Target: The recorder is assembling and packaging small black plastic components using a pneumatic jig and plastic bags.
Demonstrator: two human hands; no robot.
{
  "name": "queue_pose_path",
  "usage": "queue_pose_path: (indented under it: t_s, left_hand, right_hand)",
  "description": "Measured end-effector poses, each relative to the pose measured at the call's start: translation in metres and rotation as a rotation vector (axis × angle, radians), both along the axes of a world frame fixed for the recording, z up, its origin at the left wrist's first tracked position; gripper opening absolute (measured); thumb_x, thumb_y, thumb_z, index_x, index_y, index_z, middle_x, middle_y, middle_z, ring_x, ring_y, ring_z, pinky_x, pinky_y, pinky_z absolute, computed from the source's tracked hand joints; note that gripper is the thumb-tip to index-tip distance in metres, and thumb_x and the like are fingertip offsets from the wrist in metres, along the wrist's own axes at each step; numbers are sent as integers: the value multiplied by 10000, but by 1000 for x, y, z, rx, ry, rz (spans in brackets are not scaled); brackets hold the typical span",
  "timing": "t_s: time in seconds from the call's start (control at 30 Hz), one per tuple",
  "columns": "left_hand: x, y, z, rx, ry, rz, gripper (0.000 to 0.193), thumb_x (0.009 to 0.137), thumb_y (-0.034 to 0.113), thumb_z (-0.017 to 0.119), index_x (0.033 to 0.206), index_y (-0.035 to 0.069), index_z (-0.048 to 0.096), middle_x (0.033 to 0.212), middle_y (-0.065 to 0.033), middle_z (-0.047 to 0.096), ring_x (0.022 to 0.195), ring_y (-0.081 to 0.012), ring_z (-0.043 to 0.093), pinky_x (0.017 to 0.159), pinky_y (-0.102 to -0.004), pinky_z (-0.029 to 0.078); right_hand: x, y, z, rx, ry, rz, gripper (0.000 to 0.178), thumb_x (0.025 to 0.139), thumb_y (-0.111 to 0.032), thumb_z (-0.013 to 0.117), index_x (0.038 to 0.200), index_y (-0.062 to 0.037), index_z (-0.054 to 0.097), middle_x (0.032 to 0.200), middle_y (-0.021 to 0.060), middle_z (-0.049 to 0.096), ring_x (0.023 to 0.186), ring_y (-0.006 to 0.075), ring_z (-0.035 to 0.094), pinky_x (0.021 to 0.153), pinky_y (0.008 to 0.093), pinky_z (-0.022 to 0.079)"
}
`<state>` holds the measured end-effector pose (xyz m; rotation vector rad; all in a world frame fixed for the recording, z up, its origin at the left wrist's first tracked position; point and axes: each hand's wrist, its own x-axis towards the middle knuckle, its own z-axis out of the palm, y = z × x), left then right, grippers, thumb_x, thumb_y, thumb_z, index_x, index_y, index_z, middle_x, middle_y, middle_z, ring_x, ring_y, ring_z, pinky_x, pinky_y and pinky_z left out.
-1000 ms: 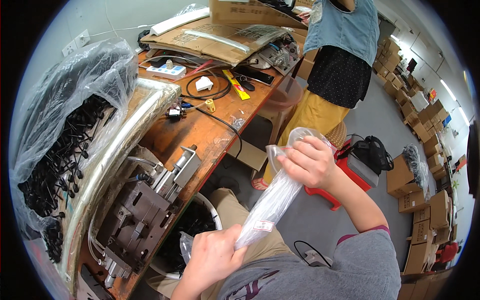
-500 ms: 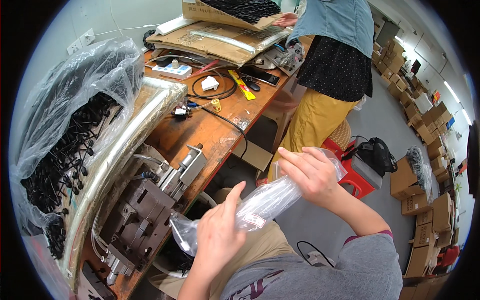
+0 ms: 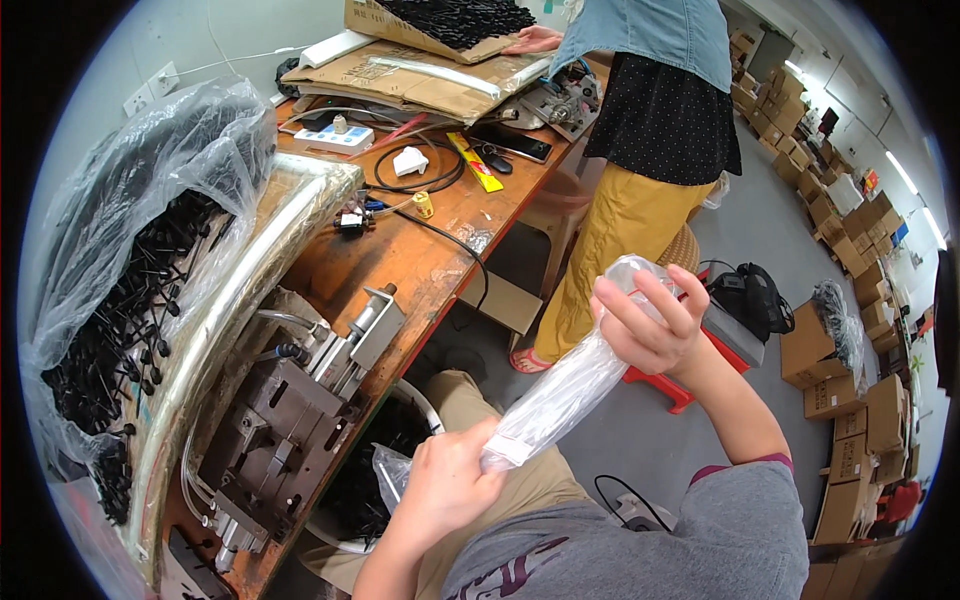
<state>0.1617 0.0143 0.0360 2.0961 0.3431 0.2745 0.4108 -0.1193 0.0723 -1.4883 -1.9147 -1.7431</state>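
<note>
A long, clear plastic bag [image 3: 560, 398], rolled or bunched into a bundle, stretches slantwise above my lap. Closed around its lower left end is my left hand [image 3: 452, 482], and a loose flap of plastic sticks out beyond that fist. My right hand [image 3: 648, 325] wraps the upper right end, its fingers bent over the plastic. A small white label shows near the left fist. What the bag contains, if anything, I cannot make out. Left of my hands, a metal clamping fixture [image 3: 285, 430] with cylinders and air hoses sits on the wooden table [image 3: 440, 265].
Black stemmed parts [image 3: 130, 310] lie in a plastic-lined box at the left. Behind are a power strip [image 3: 335, 138], a phone [image 3: 515, 143] and flattened cardboard [image 3: 420, 82]. Another person [image 3: 650, 150] stands at the table's far end. A red stool [image 3: 735, 345] and cartons [image 3: 815, 345] are right.
The bag has become narrower and steeper. My left fingers have closed around its lower end, and my right hand has moved slightly up and right. The view has shifted a little.
</note>
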Motion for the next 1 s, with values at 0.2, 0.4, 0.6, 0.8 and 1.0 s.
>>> queue_pose_path:
  t_s: [0.2,0.4,0.6,0.8,1.0]
  left_hand:
    - [-2,7,2,-54,-100,112,157,747,92,574,843,-32,583,622,-194,519,520,-312,489,538,-329,427]
    - [-10,14,14,249,-136,91,149,695,98,612,747,36,487,593,-161,525,570,-375,565,505,-425,430]
    - [-9,6,14,298,-198,132,159,691,101,607,720,12,477,582,-188,487,554,-400,524,503,-413,418]
    - [10,-1,-5,164,-53,216,135,729,120,588,803,9,570,640,-215,557,621,-425,569,558,-448,447]
    - [21,-12,-6,129,51,56,198,759,209,641,794,16,616,631,-220,614,638,-412,636,604,-482,519]
  right_hand:
    - [-33,2,14,-315,531,-245,154,763,-81,626,910,-61,583,1144,120,639,1029,252,632,869,394,464]
    - [-43,-4,22,-416,728,-259,268,692,-120,677,933,-32,597,777,68,579,717,205,602,623,338,411]
    - [-39,-17,25,-615,703,-417,262,682,-170,705,885,-54,586,782,78,570,754,215,594,658,338,396]
    - [-63,12,17,-376,439,15,479,762,-126,657,1231,-77,576,1068,65,602,979,227,612,974,403,373]
    - [-38,22,-17,-387,223,73,151,836,-76,657,987,-76,669,679,-20,495,584,123,496,589,273,398]
